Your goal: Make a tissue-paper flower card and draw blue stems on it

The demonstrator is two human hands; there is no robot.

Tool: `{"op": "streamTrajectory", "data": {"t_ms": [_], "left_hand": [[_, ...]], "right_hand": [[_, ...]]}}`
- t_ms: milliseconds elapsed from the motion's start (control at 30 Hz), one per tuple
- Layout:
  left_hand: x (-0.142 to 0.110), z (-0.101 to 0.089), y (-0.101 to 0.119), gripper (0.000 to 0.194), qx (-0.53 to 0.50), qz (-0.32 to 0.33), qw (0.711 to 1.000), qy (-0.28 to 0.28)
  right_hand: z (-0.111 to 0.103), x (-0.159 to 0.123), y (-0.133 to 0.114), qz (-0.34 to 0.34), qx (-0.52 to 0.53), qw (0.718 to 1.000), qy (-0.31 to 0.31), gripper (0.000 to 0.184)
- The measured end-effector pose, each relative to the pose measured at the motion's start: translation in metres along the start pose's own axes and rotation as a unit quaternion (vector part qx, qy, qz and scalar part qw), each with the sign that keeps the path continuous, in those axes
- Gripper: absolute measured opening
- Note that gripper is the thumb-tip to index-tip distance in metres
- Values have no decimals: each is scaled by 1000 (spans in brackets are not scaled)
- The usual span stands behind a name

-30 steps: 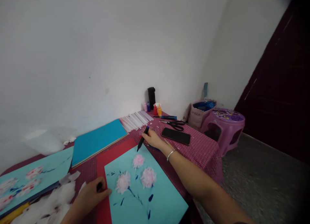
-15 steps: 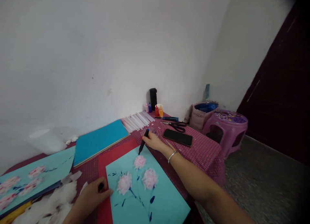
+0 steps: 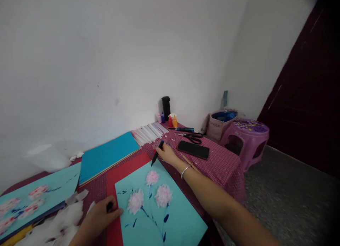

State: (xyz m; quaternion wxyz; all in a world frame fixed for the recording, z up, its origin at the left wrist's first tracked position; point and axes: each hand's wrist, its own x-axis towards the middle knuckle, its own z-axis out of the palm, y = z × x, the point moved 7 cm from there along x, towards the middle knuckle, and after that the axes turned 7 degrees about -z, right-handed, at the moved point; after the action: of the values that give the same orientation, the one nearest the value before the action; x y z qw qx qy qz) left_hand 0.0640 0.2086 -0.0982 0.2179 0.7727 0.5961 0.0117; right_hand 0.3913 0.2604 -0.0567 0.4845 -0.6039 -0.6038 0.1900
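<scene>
Marker [image 3: 156, 156] nudged slightly up-frame since last frame; right hand [image 3: 167, 154] grip clamped on it, tip near turquoise sheet [image 3: 140, 235] top corner, lower centre. Left hand [image 3: 101, 214] grip closed around black piece [image 3: 109, 206].

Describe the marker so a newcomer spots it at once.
On the red-checked tablecloth, find the turquoise sheet bearing three fluffy pale-pink flowers. At its far corner, the right hand grips the marker, tip slanting down toward the sheet. Its slim black barrel and blue upper end set it apart from the flat black phone nearby.
</scene>
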Motion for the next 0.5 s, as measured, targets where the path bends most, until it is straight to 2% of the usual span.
{"op": "streamTrajectory", "data": {"t_ms": [233, 500], "left_hand": [[-2, -4, 2, 32, 9, -3, 1000, 12], [-3, -5, 4, 33, 5, -2, 1000, 14]], "right_hand": [[-22, -1, 0, 43, -59, 995, 61, 12], [-30, 0, 1, 48, -62, 993, 85, 13]]}}
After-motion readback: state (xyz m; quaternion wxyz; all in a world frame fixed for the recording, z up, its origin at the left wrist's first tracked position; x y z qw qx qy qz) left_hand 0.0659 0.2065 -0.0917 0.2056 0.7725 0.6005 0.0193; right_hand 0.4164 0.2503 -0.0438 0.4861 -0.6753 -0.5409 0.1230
